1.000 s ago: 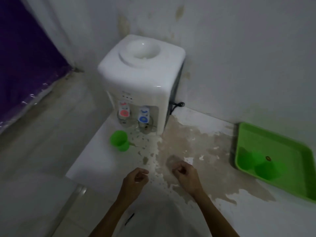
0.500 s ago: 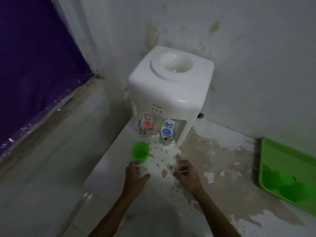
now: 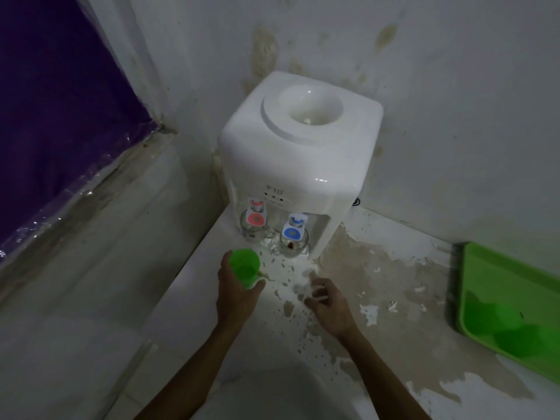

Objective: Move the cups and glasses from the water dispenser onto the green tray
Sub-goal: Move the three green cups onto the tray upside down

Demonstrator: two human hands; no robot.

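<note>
Green cup (image 3: 244, 267): gripped by left hand (image 3: 235, 294), upright, centre frame.
Right hand (image 3: 328, 304): empty, loosely curled.
Tray (image 3: 497, 286): far right, across from the left hand.

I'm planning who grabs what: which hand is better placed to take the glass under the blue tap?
The right hand: it is empty and nearest the glass under the blue tap. The left hand already holds the green cup.

White counter (image 3: 378, 298), paint peeling: water dispenser (image 3: 300, 165) at 12 o'clock; green tray (image 3: 512, 286) at 3 o'clock.
</note>
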